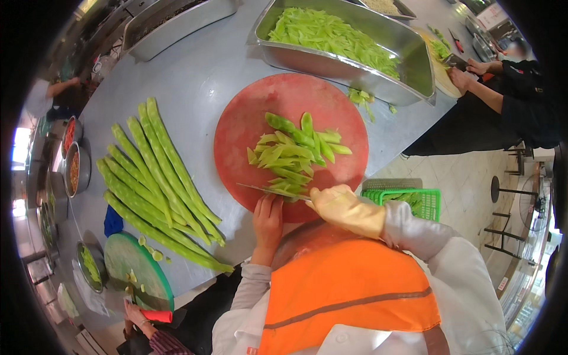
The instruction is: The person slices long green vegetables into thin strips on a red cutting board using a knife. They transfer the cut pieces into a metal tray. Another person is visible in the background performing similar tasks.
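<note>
My right hand point(348, 209), in a pale yellow glove, grips a knife whose blade point(270, 190) lies across the near part of a round red cutting board point(230, 133). Bare and with fingers together, my left hand point(268, 217) presses against the near side of the blade; what its fingertips hold, if anything, is hidden. Slanted slices of green stem vegetable point(284, 153) are piled on the board beyond the blade. Several long peeled green stems point(164, 186) lie on the metal table point(186, 80), left of the board.
A deep steel tray point(346, 60) of green slices stands behind the board, beside another steel tray point(182, 26). Co-workers cut at a pale board point(448, 84) at right and a green-rimmed board point(137, 266) at lower left. A green basket point(432, 206) is below the table's right edge.
</note>
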Demonstrator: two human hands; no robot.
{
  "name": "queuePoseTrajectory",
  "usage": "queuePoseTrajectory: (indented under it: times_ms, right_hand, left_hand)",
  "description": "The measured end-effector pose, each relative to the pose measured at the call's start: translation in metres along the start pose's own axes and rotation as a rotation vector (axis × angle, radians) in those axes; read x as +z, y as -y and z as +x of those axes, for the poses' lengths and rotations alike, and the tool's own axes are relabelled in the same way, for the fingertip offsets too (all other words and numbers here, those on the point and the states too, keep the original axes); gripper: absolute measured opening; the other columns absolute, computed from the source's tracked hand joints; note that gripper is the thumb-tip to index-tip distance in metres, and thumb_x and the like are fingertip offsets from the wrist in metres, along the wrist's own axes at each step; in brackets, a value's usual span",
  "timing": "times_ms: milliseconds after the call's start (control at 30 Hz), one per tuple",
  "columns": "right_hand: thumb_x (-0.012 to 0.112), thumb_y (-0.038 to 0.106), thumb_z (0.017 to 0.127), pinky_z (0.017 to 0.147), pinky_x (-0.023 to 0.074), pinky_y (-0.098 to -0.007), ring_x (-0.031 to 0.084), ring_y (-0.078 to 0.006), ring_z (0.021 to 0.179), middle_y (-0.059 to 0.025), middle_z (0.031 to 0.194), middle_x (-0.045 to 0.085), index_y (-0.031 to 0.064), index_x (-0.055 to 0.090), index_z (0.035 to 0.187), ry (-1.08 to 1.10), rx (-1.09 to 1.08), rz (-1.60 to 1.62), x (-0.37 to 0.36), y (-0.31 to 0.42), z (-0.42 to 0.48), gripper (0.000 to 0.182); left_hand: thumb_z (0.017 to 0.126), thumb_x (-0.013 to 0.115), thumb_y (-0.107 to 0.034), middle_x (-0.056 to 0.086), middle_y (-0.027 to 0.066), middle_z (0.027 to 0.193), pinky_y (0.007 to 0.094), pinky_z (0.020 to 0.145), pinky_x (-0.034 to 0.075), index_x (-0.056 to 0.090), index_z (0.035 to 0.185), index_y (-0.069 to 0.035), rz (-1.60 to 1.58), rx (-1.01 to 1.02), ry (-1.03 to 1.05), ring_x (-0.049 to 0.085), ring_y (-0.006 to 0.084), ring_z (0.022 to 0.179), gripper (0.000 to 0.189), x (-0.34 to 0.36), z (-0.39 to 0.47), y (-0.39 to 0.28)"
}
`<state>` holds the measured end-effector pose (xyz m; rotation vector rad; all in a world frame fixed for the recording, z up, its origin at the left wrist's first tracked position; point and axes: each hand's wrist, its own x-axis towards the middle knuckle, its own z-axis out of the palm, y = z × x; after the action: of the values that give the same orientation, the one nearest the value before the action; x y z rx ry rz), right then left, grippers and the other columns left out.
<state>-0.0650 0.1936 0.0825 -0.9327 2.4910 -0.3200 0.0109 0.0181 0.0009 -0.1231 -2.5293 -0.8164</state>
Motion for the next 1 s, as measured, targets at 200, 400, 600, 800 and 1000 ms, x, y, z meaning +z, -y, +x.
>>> queuePoseTrajectory:
  times_ms: [200,400,600,800,1000]
  right_hand:
    - [0.051,0.022,0.088,0.062,0.0503,-0.0456,0.066,-0.0343,0.069,-0.0171,0.072,0.065,-0.0005,0.058,0.091,0.069,0.034,0.001,-0.018,0.01,0.015,0.024]
    - [0.05,0.022,0.088,0.06,0.0506,-0.0451,0.066,-0.0341,0.065,-0.0172,0.068,0.064,0.0005,0.059,0.088,-0.057,-0.042,0.013,0.005,0.002,0.008,0.023]
    - [0.051,0.026,0.09,0.057,0.0504,-0.0443,0.066,-0.0323,0.063,-0.0162,0.067,0.064,0.0015,0.058,0.087,0.014,-0.008,-0.03,-0.014,0.013,0.012,0.026]
    - [0.055,0.025,0.088,0.059,0.0501,-0.0444,0.065,-0.0328,0.063,-0.0156,0.066,0.064,0.0009,0.057,0.088,-0.046,-0.041,-0.032,0.011,0.003,0.01,0.024]
    - [0.054,0.03,0.09,0.057,0.0484,-0.0461,0.063,-0.0354,0.062,-0.0165,0.064,0.062,0.0022,0.056,0.088,0.007,-0.035,-0.038,-0.018,0.008,0.01,0.028]
  left_hand:
    - [0.078,0.064,0.0,0.059,0.0132,0.097,0.0396,0.073,0.049,0.063,0.093,0.001,-0.026,0.031,-0.043,0.058,0.0328,0.086,0.015,0.006,-0.012,0.01]
    - [0.074,0.061,0.005,0.059,0.0136,0.1,0.0389,0.075,0.051,0.063,0.095,0.003,-0.019,0.022,-0.033,0.059,0.0321,0.089,0.02,0.003,-0.004,0.003]
    - [0.074,0.06,0.005,0.059,0.0141,0.101,0.0389,0.077,0.051,0.063,0.097,0.003,-0.061,0.045,-0.05,0.059,0.0321,0.091,0.023,0.008,-0.017,0.013]
    - [0.072,0.06,0.002,0.06,0.0141,0.101,0.0388,0.079,0.051,0.064,0.098,0.003,-0.056,0.074,-0.055,0.059,0.0319,0.092,0.026,0.012,-0.016,0.017]
    - [0.071,0.06,0.002,0.06,0.0143,0.1,0.0379,0.078,0.051,0.065,0.097,0.003,-0.052,0.099,-0.083,0.06,0.0313,0.091,0.026,0.015,-0.022,0.022]
